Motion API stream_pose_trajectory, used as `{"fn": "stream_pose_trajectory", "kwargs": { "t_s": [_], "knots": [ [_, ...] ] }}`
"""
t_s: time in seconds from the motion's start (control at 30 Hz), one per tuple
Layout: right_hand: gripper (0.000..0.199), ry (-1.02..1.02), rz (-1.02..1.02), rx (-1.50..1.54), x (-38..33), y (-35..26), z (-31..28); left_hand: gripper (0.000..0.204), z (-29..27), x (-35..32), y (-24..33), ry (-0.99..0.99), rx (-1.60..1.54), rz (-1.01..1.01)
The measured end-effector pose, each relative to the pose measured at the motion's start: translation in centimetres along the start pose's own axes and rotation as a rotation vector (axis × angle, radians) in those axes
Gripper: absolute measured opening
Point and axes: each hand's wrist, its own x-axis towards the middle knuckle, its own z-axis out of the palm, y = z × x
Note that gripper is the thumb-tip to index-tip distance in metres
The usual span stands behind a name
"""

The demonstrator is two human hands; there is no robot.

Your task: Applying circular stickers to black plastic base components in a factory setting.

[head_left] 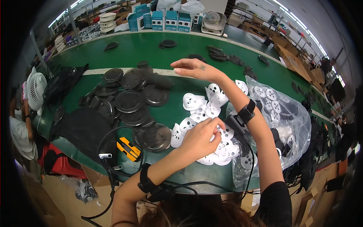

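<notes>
My left hand point(204, 137) is over a heap of white discs with round holes point(227, 149), its fingers curled together. Whatever they may grip is hidden. Farther off, my right hand point(197, 70) is stretched out to the left above the green table, fingers extended and holding nothing visible. Just left of and below its fingertips is a blurred dark piece point(162, 81), apart from the hand. It lies over a pile of black round parts with shiny rims point(129, 101). More white discs point(193, 101) sit between the two hands.
A clear plastic bag point(293, 132) of white discs lies at the right. Dark mesh fabric point(81, 130), a yellow-orange tool point(129, 148) and cables are at the left. Scattered black parts dot the far green surface point(140, 45). Behind stand blue boxes point(171, 20) and a fan point(214, 20).
</notes>
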Motion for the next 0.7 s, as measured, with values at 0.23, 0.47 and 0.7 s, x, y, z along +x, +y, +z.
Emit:
{"fn": "stream_pose_trajectory", "kwargs": {
  "t_s": [0.23,0.47,0.7],
  "knots": [
    [0.064,0.277,0.123,-0.926,0.2,13.0,-8.8,0.019,0.2,0.2,-0.5,0.011,0.020,-0.032],
    [0.082,0.210,0.886,-1.327,-3.2,12.8,-14.7,0.021,0.3,0.0,0.3,-0.018,0.062,0.001],
    [0.078,0.143,0.865,-1.252,-2.5,15.0,-15.1,0.021,0.6,-0.1,-0.1,-0.049,0.073,-0.023]
  ]
}}
